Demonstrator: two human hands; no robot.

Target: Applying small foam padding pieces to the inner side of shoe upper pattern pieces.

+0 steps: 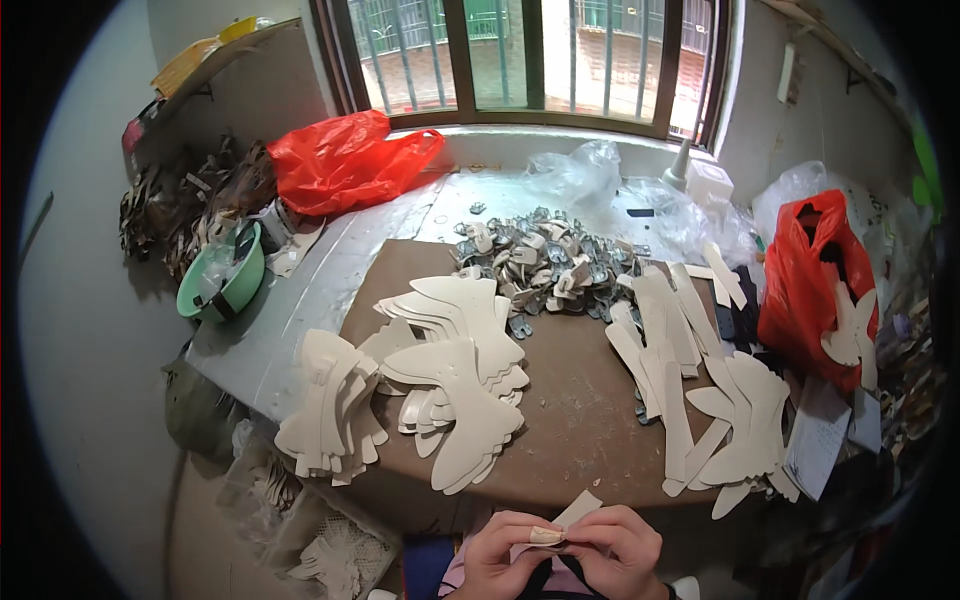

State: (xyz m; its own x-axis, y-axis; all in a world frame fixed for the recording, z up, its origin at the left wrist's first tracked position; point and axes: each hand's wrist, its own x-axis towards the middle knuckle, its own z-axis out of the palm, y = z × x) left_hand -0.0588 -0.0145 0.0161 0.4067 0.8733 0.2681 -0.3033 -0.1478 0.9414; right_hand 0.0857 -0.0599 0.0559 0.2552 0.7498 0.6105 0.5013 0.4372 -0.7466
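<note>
In front of my lap, at the table's near edge, both hands meet around a cream strap-like strip (578,508). My left hand (497,553) pinches its left part, and my right hand (618,552) grips it from the right. The strip's free end slants up and to the right between them. A small pale yellowish patch shows at the left fingertips; whether it is a fold of the strip or a wrap on a finger, I cannot make out. Beyond lie stacked cream shaped cut-outs (470,400) and, to their left, another fanned stack (328,400).
A heap of metal buckles with cream bits (550,262) lies mid-table. Long cream strips (655,330) and more cut-outs (745,420) are at right, beside a red bag (812,290). At left are a green basin (245,285) and another red bag (340,165).
</note>
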